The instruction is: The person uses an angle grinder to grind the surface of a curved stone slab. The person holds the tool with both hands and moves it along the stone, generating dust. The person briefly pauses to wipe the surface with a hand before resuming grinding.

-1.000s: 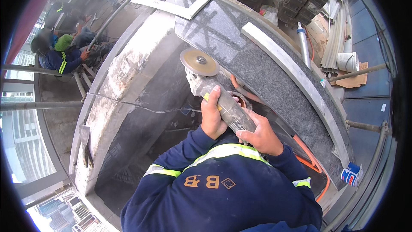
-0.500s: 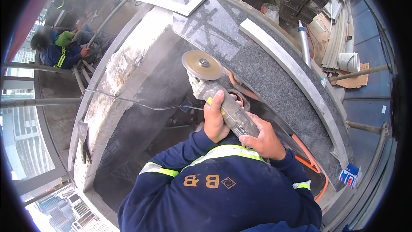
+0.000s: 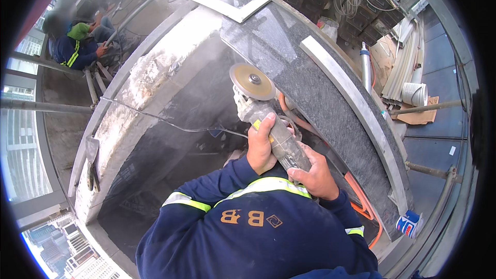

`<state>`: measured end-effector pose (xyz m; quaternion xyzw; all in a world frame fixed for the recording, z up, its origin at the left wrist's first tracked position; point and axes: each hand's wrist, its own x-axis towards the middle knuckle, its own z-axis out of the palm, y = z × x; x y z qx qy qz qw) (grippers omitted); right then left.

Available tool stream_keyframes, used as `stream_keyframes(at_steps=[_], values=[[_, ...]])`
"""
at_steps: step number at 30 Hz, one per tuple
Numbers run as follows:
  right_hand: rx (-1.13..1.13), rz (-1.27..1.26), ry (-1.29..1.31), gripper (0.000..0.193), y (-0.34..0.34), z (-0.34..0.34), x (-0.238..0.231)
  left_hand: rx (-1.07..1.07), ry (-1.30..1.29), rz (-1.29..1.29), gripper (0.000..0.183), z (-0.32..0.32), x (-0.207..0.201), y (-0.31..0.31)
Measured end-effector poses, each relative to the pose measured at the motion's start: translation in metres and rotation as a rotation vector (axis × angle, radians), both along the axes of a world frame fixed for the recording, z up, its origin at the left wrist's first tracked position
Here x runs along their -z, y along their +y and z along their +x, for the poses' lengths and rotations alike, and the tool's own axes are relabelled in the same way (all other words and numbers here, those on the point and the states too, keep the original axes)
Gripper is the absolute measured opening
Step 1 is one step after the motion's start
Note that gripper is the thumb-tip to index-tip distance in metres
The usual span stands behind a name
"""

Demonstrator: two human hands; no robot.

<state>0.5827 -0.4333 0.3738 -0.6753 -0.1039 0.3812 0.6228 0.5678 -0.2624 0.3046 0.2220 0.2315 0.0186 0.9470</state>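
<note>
An angle grinder (image 3: 281, 137) is held in front of my chest, its round tan cutting disc (image 3: 242, 78) tilted up at the far end. My left hand (image 3: 261, 147) wraps the middle of its body, thumb on top. Farther back, my right hand (image 3: 318, 174) grips the rear of the body. The disc stands near the inner edge of a dark grey speckled stone slab (image 3: 323, 101); whether it touches the slab cannot be told. On the slab lie a long pale straight bar (image 3: 361, 106) and, at the far end, a white L-shaped square (image 3: 240, 13).
A scraper (image 3: 92, 156) and a thin cable (image 3: 165, 120) lie on the rough white ledge at left. Orange hose (image 3: 361, 201) runs beside me. A blue-white can (image 3: 409, 223) stands at lower right, a white bucket (image 3: 415, 94) beyond. Another person (image 3: 77, 49) sits at upper left; dust hangs there.
The view has swung slightly, so the ledge, slab and surroundings sit differently in the picture. Both hands keep the same hold on the grinder. Haze around the person at upper left looks thicker.
</note>
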Motion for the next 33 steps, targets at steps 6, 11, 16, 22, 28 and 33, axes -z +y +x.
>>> stream_keyframes(at_steps=[6,11,16,22,28,33], values=[[-0.001,-0.010,0.025,0.064,0.010,0.006,-0.002,0.013,-0.017,-0.002,0.044,0.007,-0.002,0.012],[-0.003,0.005,-0.028,0.064,0.021,0.012,0.004,-0.025,0.012,0.032,0.045,0.014,-0.003,0.020],[-0.020,0.004,-0.046,0.065,0.027,0.018,0.013,-0.033,0.011,0.050,0.045,0.019,0.000,0.027],[-0.019,0.021,0.001,0.067,0.035,0.022,0.013,-0.046,0.026,0.082,0.048,0.026,0.002,0.034],[0.001,0.063,0.003,0.067,0.043,0.025,0.018,-0.035,0.019,0.094,0.052,0.032,0.013,0.041],[0.007,0.075,-0.003,0.066,0.051,0.030,0.016,-0.020,0.033,0.104,0.055,0.039,0.015,0.048]])
